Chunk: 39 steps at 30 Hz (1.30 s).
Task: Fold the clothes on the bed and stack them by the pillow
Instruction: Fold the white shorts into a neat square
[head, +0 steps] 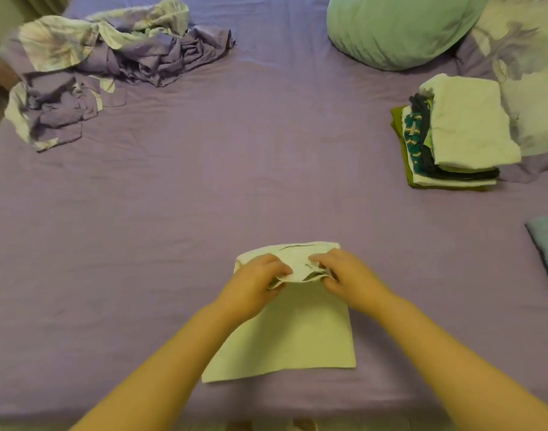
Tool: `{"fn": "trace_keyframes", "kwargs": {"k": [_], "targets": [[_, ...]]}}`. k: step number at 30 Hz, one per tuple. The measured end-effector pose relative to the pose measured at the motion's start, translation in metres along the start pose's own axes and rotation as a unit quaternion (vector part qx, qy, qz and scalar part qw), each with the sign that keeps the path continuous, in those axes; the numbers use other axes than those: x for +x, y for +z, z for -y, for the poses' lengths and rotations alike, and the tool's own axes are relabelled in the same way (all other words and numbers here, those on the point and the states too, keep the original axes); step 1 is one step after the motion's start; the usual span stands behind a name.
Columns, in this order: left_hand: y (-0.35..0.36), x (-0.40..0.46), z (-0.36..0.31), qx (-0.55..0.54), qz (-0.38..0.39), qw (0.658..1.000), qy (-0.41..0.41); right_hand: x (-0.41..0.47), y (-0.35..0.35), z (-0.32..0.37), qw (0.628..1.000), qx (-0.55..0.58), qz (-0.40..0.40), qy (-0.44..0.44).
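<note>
Purple bed [173,213]: white garment [285,334] pinched within both hands' grip.

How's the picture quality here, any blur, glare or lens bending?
Head view: soft, slightly blurry throughout, with a dim yellowish cast; no glare or hard shadows; both hands, left hand and right hand, and the white garment look smeared; wide-angle bending stretches the forearms at the bottom edge.

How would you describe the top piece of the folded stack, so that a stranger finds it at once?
Start at the green pillow in the far right corner. Just in front of it stands the folded stack. Its top piece is plain white, while the layers under it show dark, teal and olive edges.
</note>
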<state>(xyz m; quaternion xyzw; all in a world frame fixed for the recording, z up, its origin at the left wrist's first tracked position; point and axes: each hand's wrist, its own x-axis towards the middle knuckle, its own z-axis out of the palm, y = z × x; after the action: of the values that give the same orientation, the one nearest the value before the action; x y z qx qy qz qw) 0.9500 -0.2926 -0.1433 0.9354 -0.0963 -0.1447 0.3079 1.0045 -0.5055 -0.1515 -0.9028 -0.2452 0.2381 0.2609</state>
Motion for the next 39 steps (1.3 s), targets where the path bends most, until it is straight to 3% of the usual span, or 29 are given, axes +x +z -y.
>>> {"fn": "trace_keyframes", "kwargs": {"k": [3,6,10,14,16,18,20,23,30,39], "targets": [[0.035,-0.040,-0.001,0.082,-0.006,0.995,0.058,-0.042,0.040,-0.001,0.992,-0.117,0.003,-0.038],[0.060,-0.063,0.000,-0.018,0.005,0.998,-0.066,-0.070,0.070,0.008,0.982,-0.172,-0.014,-0.074],[0.088,-0.086,0.020,0.052,0.014,0.996,-0.078,-0.083,0.104,0.013,0.973,-0.219,-0.015,-0.066],[0.107,-0.099,0.034,0.204,0.061,0.977,0.022,-0.083,0.131,0.006,0.977,-0.202,0.065,-0.015],[0.113,-0.099,0.033,0.241,0.106,0.964,0.024,-0.083,0.138,0.008,0.976,-0.206,0.074,0.009],[0.117,-0.095,0.027,0.229,0.111,0.967,-0.020,-0.080,0.139,0.012,0.978,-0.205,0.030,0.038],[0.115,-0.082,0.020,0.233,0.047,0.970,-0.051,-0.071,0.136,0.015,0.979,-0.197,-0.025,0.051],[0.109,-0.054,0.016,0.198,-0.014,0.977,-0.081,-0.045,0.133,0.015,0.976,-0.208,-0.024,0.065],[0.131,-0.036,0.070,0.249,0.090,0.959,-0.099,-0.019,0.156,-0.023,0.961,-0.253,0.029,0.104],[0.152,-0.027,0.088,0.235,0.028,0.969,-0.071,-0.009,0.176,-0.044,0.971,-0.229,-0.028,0.068]]}}
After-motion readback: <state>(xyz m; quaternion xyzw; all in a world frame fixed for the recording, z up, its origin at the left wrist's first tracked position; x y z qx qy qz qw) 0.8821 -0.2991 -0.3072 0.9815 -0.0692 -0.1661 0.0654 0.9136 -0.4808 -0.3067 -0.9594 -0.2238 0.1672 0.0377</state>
